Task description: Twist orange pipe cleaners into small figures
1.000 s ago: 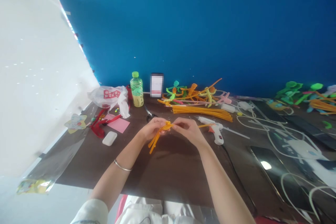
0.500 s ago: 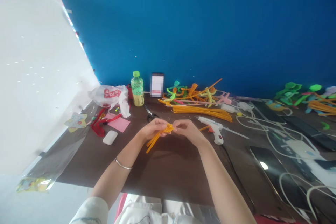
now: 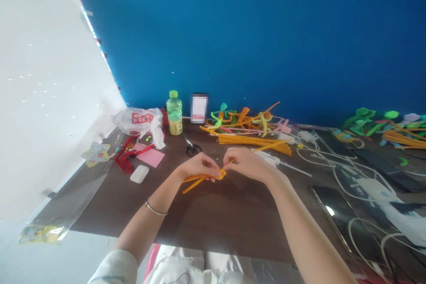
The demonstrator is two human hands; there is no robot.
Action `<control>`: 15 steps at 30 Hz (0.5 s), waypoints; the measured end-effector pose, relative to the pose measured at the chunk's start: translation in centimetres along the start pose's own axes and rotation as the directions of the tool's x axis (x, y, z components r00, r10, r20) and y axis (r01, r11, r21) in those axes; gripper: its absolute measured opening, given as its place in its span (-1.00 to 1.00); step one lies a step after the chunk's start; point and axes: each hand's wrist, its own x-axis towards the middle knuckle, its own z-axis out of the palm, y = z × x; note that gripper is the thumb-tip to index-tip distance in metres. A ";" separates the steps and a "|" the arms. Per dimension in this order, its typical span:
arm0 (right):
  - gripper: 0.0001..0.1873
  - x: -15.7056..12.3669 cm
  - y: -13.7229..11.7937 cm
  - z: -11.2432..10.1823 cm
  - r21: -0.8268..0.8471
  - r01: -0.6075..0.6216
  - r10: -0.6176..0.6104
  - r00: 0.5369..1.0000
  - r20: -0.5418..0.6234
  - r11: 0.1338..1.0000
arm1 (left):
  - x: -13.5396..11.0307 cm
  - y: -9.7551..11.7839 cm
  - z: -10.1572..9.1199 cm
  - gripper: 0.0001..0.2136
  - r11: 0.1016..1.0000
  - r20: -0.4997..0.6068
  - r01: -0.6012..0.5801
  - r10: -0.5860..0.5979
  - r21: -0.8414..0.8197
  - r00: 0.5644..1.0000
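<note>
The left hand (image 3: 199, 165) and right hand (image 3: 248, 164) pinch a twisted orange pipe-cleaner bundle (image 3: 199, 182) above the dark brown tabletop (image 3: 233, 217), its fuzzy wire ends loose and unshaped. Beyond lie what look like finished multicoloured pipe-cleaner figures (image 3: 242, 119) and a pile of straight, unused orange pipe cleaners (image 3: 253, 144).

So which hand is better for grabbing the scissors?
Probably your left. The left hand is nearer the scissors, which lie just beyond it. The right hand is farther away. Both hands are pinching the orange pipe cleaners, so one must let go.
</note>
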 end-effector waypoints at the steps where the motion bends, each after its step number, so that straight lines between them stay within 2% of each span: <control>1: -0.94 0.1 -0.2 0.0 -0.071 -0.007 0.007 1.000 0.003 0.997 | 0.1 -0.1 0.1 -0.70 0.999 -0.018 -0.006 0.006 0.037 1.000; 4: -0.90 0.3 -0.9 0.0 -0.236 -0.049 0.047 0.999 -0.017 0.970 | 0.5 -0.4 0.4 -0.67 0.991 -0.093 -0.038 0.050 0.130 0.994; 7: -0.87 0.5 -1.2 0.5 -0.265 -0.137 0.114 0.988 -0.101 0.954 | 1.1 -0.9 0.4 -0.67 0.979 -0.193 -0.097 0.132 0.182 0.972; 11: -0.87 0.5 -0.9 1.8 -0.109 -0.219 0.187 0.951 -0.245 0.970 | 1.8 -1.9 0.3 -0.67 0.957 -0.288 -0.161 0.230 0.243 0.930; 15: -0.85 0.5 -0.4 3.1 0.136 -0.192 0.227 0.916 -0.332 0.972 | 2.3 -2.8 0.1 -0.69 0.927 -0.367 -0.207 0.319 0.313 0.874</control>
